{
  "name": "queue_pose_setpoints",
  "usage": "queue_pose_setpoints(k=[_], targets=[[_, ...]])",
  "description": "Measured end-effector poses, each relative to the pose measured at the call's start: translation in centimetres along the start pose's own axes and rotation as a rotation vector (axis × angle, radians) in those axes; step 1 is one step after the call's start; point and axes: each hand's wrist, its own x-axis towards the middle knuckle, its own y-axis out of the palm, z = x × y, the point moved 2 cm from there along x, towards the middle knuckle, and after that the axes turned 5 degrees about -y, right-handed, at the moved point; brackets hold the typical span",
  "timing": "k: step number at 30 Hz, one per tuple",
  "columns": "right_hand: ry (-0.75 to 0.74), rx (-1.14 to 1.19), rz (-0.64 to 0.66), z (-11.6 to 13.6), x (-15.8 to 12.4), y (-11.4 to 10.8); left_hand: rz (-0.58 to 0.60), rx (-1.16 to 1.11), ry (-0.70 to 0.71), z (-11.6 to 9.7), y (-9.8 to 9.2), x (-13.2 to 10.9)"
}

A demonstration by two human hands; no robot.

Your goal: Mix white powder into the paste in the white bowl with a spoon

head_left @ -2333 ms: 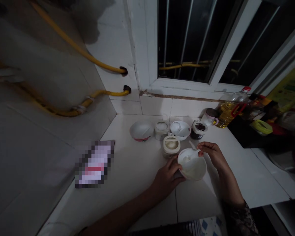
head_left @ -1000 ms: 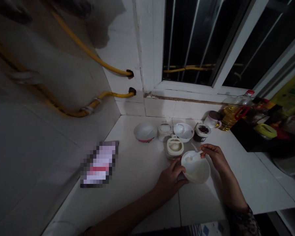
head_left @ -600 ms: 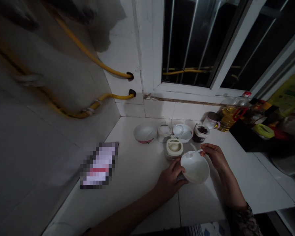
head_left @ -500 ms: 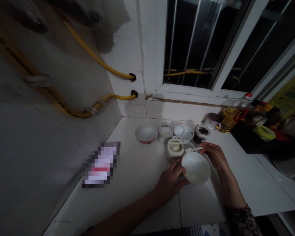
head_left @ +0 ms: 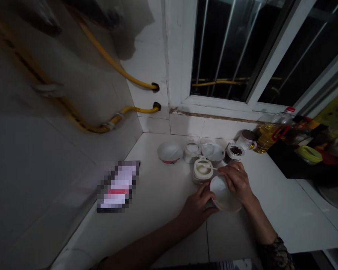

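My left hand [head_left: 198, 204] grips the left rim of a white bowl [head_left: 224, 195], thumb over the edge and fingers against its outside. A small white spoon [head_left: 211, 167] is pinched in my right hand [head_left: 238, 182], which passes over the bowl's right side. The spoon's head lies over the mouth of a square jar [head_left: 201, 176] that holds a pale, whitish content. Whether the spoon touches that content I cannot tell. Behind this jar stand a second whitish jar [head_left: 192, 154], a white bowl [head_left: 214, 150] and a jar with dark red content [head_left: 234, 152].
Another bowl [head_left: 169, 153] with a red pattern stands at the back left. A blurred flat item [head_left: 118, 187] lies by the left wall. At the right are a mug [head_left: 246, 140], an oil bottle [head_left: 266, 135] and a black box [head_left: 281, 161]. Yellow pipes [head_left: 115, 122] run along the wall.
My right hand has moved left over the bowl, bringing the spoon from above the bowl's rim to the square jar's mouth. My left hand still grips the bowl. The view has shifted slightly.
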Motion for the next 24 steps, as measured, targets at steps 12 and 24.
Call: queue_pose_setpoints(k=[12,24], targets=[[0.654,0.166,0.458,-3.0,-2.6,-3.9,-0.015,-0.006,0.037,0.1,-0.1,-0.2],[0.765,0.433,0.593,-1.8,-3.0,-2.0,0.019,0.003,0.002,-0.2,-0.3,0.0]])
